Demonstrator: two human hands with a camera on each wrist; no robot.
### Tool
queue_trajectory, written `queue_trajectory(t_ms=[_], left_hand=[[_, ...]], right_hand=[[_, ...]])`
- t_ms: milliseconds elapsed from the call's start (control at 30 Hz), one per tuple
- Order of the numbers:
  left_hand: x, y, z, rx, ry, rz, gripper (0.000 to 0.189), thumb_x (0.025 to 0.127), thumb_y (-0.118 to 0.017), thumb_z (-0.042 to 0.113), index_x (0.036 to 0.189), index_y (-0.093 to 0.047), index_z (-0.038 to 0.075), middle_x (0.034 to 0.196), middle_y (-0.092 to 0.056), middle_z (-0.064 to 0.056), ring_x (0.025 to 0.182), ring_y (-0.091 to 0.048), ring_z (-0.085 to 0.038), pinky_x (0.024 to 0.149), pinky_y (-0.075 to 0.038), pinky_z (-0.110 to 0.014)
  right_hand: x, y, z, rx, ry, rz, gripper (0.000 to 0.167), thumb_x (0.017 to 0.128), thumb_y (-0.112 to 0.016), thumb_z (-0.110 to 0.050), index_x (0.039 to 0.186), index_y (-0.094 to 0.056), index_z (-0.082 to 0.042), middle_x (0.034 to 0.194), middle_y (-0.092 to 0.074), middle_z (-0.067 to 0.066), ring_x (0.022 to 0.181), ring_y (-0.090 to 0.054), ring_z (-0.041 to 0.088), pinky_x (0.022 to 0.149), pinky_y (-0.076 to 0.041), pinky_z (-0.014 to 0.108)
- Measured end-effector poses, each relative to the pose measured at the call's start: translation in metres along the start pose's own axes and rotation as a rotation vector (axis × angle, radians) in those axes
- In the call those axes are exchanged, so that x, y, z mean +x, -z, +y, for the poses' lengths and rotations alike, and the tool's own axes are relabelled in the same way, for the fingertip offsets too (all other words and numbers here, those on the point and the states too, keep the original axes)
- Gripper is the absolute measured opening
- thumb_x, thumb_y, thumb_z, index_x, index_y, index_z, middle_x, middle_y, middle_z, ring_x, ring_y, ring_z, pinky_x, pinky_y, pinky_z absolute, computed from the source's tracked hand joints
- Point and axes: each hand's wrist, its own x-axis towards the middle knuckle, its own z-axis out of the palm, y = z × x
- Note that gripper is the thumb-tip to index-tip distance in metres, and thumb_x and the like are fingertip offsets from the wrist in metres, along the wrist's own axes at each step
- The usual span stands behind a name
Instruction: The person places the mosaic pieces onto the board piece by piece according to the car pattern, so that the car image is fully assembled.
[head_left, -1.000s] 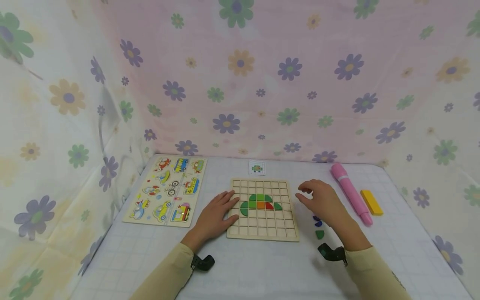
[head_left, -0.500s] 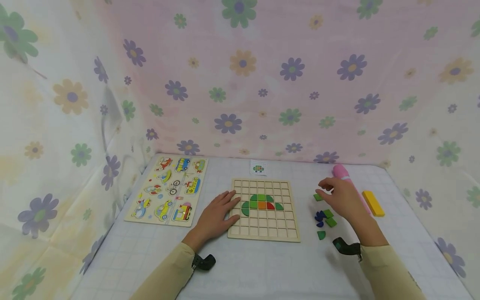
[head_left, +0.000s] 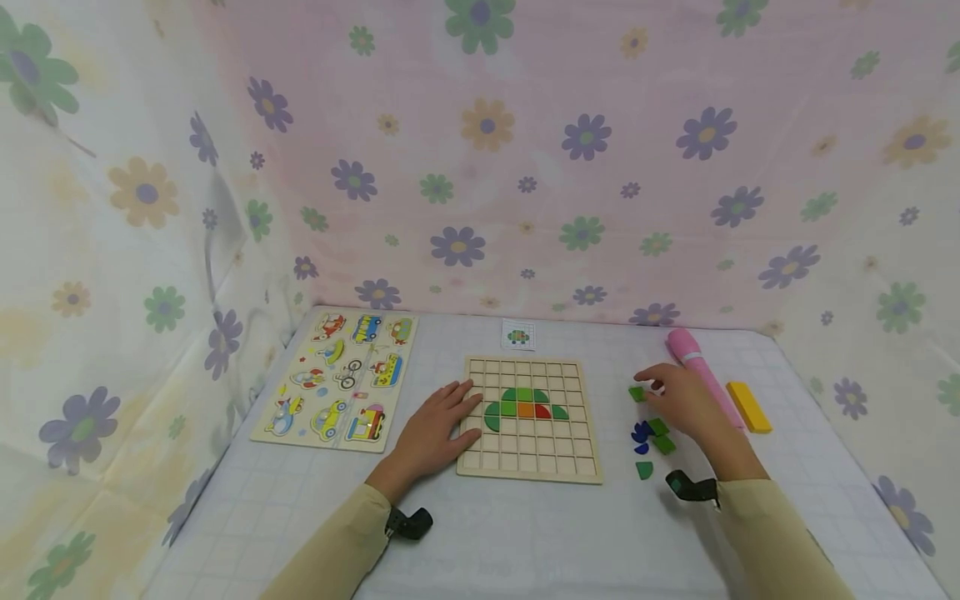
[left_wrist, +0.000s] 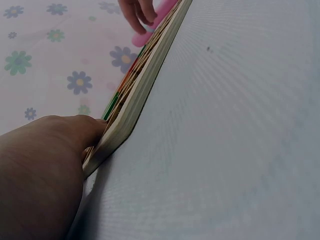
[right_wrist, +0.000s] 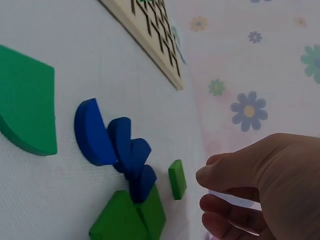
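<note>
My left hand (head_left: 432,433) rests on the left edge of a wooden grid board (head_left: 536,464), its fingers spread. In the board's cells lie green pieces (head_left: 523,395), an orange square (head_left: 526,410) and a red piece (head_left: 542,412). On the right, my right hand (head_left: 678,402) hovers beside a green square tile (head_left: 637,393), fingers bent. The right wrist view shows a gap between its thumb (right_wrist: 212,175) and that tile (right_wrist: 177,180); nothing is held. Closer to me lie several blue pieces (right_wrist: 94,132), more green squares (right_wrist: 120,217) and a green quarter-round piece (right_wrist: 30,102).
A small pattern card (head_left: 518,335) lies behind the board. To the left is a vehicle puzzle board (head_left: 332,379). Right of my right hand are a pink stick-shaped object (head_left: 701,371) and a yellow block (head_left: 748,407). Flowered cloth walls the table's back and sides.
My right hand has moved right, away from the board's edge, and then lowered slightly beside the green square tile. The left hand stays on the board.
</note>
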Motion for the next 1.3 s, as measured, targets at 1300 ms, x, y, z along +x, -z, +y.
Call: queue_trajectory(t_ms=[1300], left_hand=[[0.000, -0.002, -0.001, 0.009, 0.001, 0.002, 0.063, 0.108, -0.064, 0.044, 0.163, -0.052, 0.015, 0.175, -0.036, -0.006, 0.162, -0.027, -0.031, 0.130, -0.027, -0.051]], right_hand=[[-0.002, -0.012, -0.004, 0.025, 0.061, 0.059, 0.031, 0.101, -0.078, -0.016, 0.129, -0.076, -0.004, 0.118, -0.071, 0.013, 0.103, -0.062, 0.031, 0.094, -0.061, 0.053]])
